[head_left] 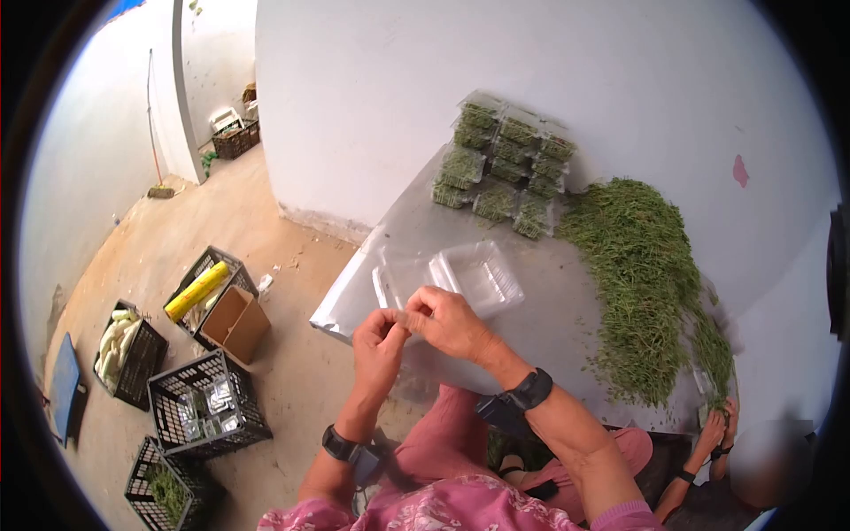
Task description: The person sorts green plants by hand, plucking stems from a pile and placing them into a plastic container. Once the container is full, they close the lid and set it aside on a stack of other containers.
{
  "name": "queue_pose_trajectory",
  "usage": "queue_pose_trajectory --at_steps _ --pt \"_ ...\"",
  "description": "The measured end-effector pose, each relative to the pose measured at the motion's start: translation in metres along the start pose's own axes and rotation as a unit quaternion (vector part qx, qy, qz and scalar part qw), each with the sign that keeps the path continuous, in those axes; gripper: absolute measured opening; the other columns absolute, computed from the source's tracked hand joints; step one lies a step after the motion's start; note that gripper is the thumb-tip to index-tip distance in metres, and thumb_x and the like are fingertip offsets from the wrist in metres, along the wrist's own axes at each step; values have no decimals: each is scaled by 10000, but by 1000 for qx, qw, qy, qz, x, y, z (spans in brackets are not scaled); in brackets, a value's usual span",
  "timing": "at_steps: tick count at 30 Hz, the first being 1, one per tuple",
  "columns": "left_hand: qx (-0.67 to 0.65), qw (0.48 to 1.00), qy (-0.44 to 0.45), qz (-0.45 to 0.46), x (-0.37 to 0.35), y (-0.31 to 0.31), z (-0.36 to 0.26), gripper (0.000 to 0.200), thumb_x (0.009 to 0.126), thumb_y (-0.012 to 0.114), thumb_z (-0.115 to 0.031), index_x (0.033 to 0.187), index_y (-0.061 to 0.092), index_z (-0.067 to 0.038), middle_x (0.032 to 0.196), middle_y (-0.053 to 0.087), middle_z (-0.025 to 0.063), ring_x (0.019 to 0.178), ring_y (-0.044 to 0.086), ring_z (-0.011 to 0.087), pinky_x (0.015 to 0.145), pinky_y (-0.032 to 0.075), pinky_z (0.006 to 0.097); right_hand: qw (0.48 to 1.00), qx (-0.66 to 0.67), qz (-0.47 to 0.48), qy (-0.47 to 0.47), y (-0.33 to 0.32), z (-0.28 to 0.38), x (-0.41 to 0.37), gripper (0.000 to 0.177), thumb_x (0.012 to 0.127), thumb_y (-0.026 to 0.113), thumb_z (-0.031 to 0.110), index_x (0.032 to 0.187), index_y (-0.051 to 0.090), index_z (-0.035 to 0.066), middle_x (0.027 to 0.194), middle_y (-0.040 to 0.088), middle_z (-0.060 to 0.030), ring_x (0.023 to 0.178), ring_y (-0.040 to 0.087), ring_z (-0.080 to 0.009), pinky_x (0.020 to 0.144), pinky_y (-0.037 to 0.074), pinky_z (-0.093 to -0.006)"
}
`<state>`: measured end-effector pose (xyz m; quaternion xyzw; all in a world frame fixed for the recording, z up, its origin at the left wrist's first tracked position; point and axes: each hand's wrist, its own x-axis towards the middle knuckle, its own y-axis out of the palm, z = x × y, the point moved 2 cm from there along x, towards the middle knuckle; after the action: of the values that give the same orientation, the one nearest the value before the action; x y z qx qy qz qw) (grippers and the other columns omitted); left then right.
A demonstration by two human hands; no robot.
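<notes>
Clock positions are taken about the pinch point, with 12 o'clock at the top of the view.

1. Table point(551, 329): grey top, with a corner at 9 o'clock. Probable fault: a light container drops over the near edge. Cause: a hard pull toward 6 o'clock.

2. Heap of thin green stems point(637, 283): just short of 3 o'clock. Probable fault: loose stems scatter along the tabletop. Cause: a wide sideways sweep through the fringe.

3. Stacked clear plastic packs filled with cut greens point(500, 164): 1 o'clock, beyond the open container. Probable fault: upper packs slip from their columns. Cause: a knock against the front row, since smooth plastic probably gives little friction.

4. Open clear plastic clamshell point(485, 274): on the table, one half at 2 o'clock, the other near 12 o'clock. Probable fault: a wall creases or the fold splits. Cause: uneven force on the thin plastic.

5. Right hand point(450, 324) and left hand point(378, 350): the clamshell lies just beyond both, the right hand overlapping its near side in view; contact cannot be confirmed. Both hands have curled fingers, with thumbs and forefingers brought together at the pinch point. Whether they grip a thin plastic edge cannot be told.
</notes>
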<state>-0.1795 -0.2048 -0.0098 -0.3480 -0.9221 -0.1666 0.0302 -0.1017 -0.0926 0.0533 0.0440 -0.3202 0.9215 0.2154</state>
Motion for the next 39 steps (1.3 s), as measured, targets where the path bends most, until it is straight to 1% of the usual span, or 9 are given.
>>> queue_pose_trajectory --at_steps 2,6,9,13,16,32,35,36,39 --pt "-13 1000 -8 8 0 -2 1 104 905 606 -92 906 615 11 793 628 7 716 558 61 622 440 210 1000 18 23 8 0 0 -1 299 885 679 260 914 594 -25 787 639 -117 722 622 -177 665 501 -310" --pt "-19 999 -21 20 3 -7 9 104 902 601 -101 915 623 1 791 637 20 714 568 74 622 427 203 998 -36 -34 -43 4 -1 -2 322 883 657 259 953 557 -40 845 648 -184 769 652 -307 689 506 -394" --pt "-8 999 -15 30 0 -7 4 112 903 598 -101 920 622 7 807 646 26 723 566 73 629 423 203 993 -65 -75 -57 8 5 -6 302 879 671 218 1019 558 -24 800 641 -137 722 629 -240 676 502 -362" --pt "13 999 2 41 -6 3 -7 120 906 596 -99 933 625 14 821 651 25 717 560 71 625 422 210 995 -35 -14 94 0 13 -3 443 842 665 317 1084 552 -37 911 662 -201 850 652 -344 753 504 -415" --pt "21 999 7 46 -7 1 -1 124 907 598 -100 936 629 16 809 640 12 703 544 63 616 418 209 994 -42 19 98 -2 17 1 455 863 639 280 1131 539 -74 864 667 -189 846 662 -297 743 506 -372" --pt "-12 998 -57 17 -13 -2 1 44 855 615 -64 842 599 -25 734 597 7 645 514 58 597 390 201 959 -166 -210 -92 -19 11 -2 262 867 499 34 1121 531 -23 915 639 -238 834 630 -382 743 508 -432" --pt "74 997 -6 -15 -9 -8 11 103 858 638 -81 911 587 -9 797 603 16 660 522 70 597 414 220 944 -154 -275 -102 -45 5 -4 232 873 504 29 1095 561 -7 873 647 -212 772 643 -338 708 510 -407" --pt "224 972 52 -57 -15 0 -9 194 828 643 -40 1006 577 4 957 615 83 828 590 172 735 470 287 948 -136 -277 -75 -53 8 -8 223 877 502 28 1087 570 -2 858 648 -204 757 646 -324 699 509 -397" --pt "441 813 353 -144 -25 23 -38 306 775 629 18 1076 575 6 1109 584 152 1084 554 295 941 425 374 947 -105 -300 -44 -58 2 -10 208 888 503 25 1081 580 13 824 651 -194 729 650 -294 688 506 -374"
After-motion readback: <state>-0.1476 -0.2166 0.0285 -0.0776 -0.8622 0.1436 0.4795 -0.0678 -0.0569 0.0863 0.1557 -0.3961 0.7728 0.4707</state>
